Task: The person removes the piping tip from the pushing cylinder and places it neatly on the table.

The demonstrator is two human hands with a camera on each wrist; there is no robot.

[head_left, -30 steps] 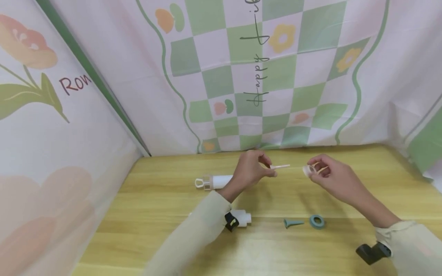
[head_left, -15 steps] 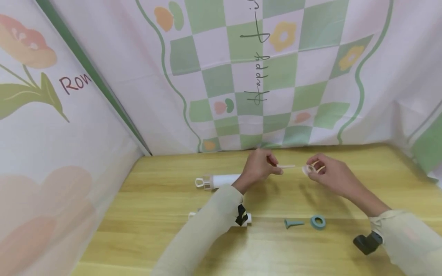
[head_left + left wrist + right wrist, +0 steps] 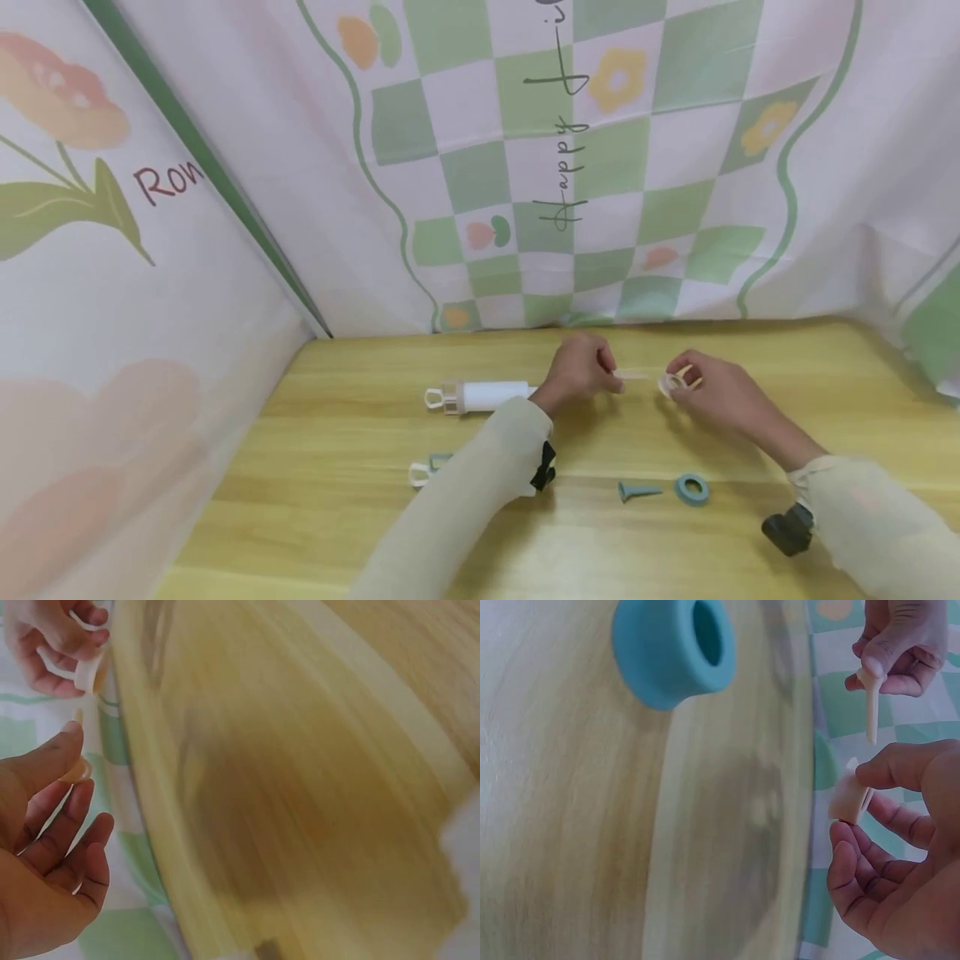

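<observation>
My left hand (image 3: 581,367) pinches a slim cream tapered nozzle (image 3: 872,712) by its wide end, the thin tip pointing at my right hand (image 3: 712,392). Between the thumb and fingers of that right hand is a cream ring-shaped cap (image 3: 850,796). A small gap separates the nozzle's tip from the ring, and both are held above the table. Below the right hand, a teal nozzle (image 3: 639,492) lies beside a teal ring (image 3: 652,660) on the wood.
A white tube (image 3: 491,396) with a looped handle lies behind the left forearm. Nearer, a second looped handle (image 3: 417,475) with a teal part pokes out from under the left sleeve, which hides the rest. A patterned cloth (image 3: 525,167) hangs along the table's back edge.
My left hand has moved right with the nozzle, bringing its tip closer to the ring. The right hand has lowered slightly, still pinching the ring. More of the white tube now shows.
</observation>
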